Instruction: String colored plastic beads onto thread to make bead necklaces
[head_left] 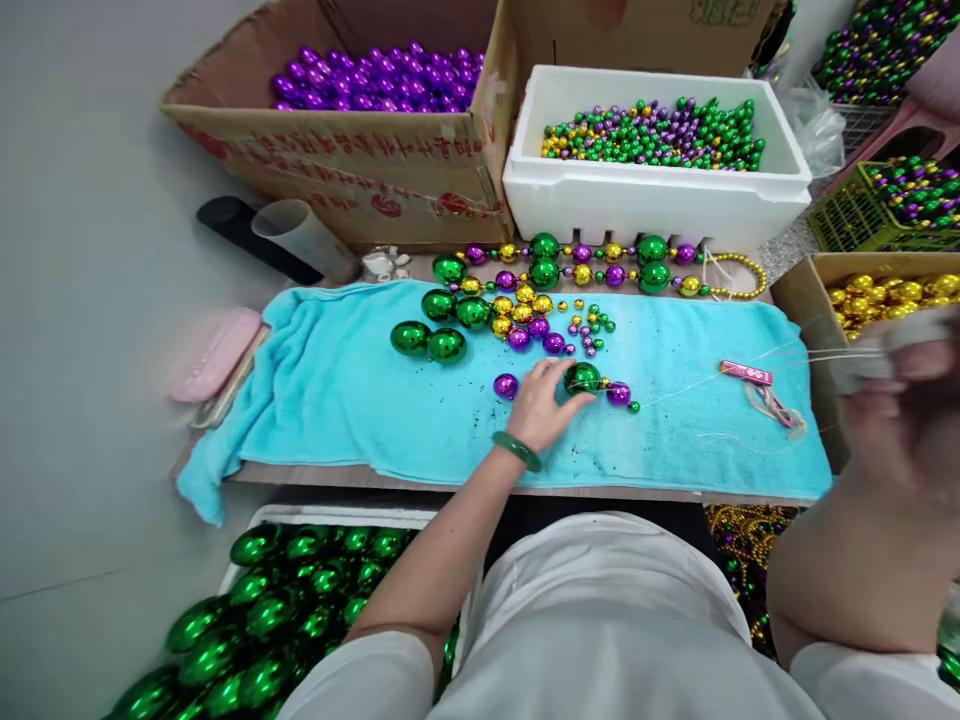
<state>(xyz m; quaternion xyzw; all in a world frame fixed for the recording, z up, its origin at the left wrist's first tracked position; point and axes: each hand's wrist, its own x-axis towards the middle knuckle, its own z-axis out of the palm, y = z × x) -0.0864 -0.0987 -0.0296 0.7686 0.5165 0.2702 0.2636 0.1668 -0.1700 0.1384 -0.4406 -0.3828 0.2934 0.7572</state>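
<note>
My left hand [541, 402], with a green bangle on the wrist, rests on the turquoise towel [352, 390] and grips a big green bead [583, 377]. That bead heads a short run with a purple bead [619, 393] and a tiny green one on a thin thread [697, 380] that leads right. My right hand [896, 385] is raised at the right edge, smeared by motion, seemingly pulling the thread. A lone purple bead [505, 385] lies just left of my left hand. Loose green, gold and purple beads [517, 315] lie beyond it.
A finished strand of beads [600, 262] lies along the towel's far edge. Behind stand a cardboard box of purple beads [375, 80] and a white foam box of mixed beads [652, 135]. Gold beads fill a box [885, 295] at right. Green balls [277, 610] fill a bin below.
</note>
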